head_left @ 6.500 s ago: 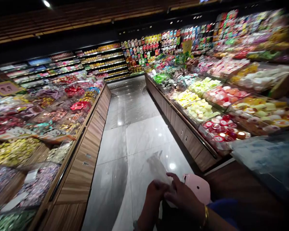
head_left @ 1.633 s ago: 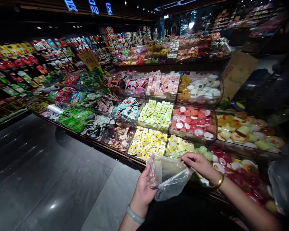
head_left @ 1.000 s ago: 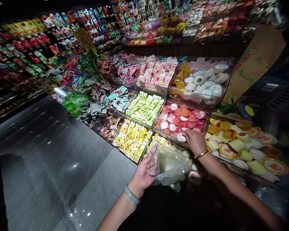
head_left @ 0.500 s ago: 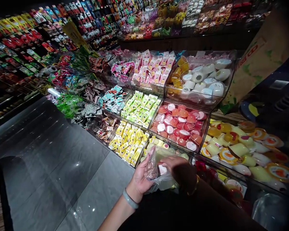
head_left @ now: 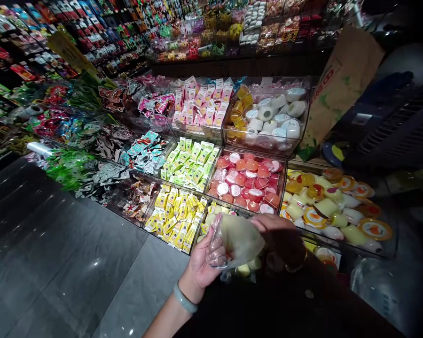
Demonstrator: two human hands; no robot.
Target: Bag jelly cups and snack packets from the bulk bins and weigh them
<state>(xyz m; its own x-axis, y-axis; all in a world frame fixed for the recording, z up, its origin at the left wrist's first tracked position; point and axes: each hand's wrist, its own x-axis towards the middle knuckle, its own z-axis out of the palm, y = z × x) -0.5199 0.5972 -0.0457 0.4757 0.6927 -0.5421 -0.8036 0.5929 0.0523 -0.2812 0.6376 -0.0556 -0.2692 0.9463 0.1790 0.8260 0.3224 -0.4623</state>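
Note:
My left hand [head_left: 201, 260], with a pale bangle on its wrist, is closed around the gathered edge of a clear plastic bag [head_left: 241, 239]. The bag bulges to the right, and its contents are hard to make out. My right hand [head_left: 280, 234] lies mostly in shadow at the bag's upper right edge. Its lit fingers are stretched toward the bag, and nothing shows in them; whether they touch the plastic I cannot tell. Under the bag is a bin of pale yellow jelly cups [head_left: 245, 270]. Red jelly cups [head_left: 248, 180] fill the bin just beyond my hands.
Yellow packets [head_left: 178, 216], green packets [head_left: 190, 162], pink packets [head_left: 202, 103] and white cups [head_left: 273, 115] fill neighbouring clear bins. Orange-lidded cups [head_left: 315, 216] lie to the right. A brown paper sign [head_left: 341, 84] leans behind them. Grey tiled floor [head_left: 91, 263] extends left.
My right hand has moved right from the bag's mouth to its edge. The white-lidded cup seen by its fingers no longer shows. The view has shifted, so the bins sit farther left.

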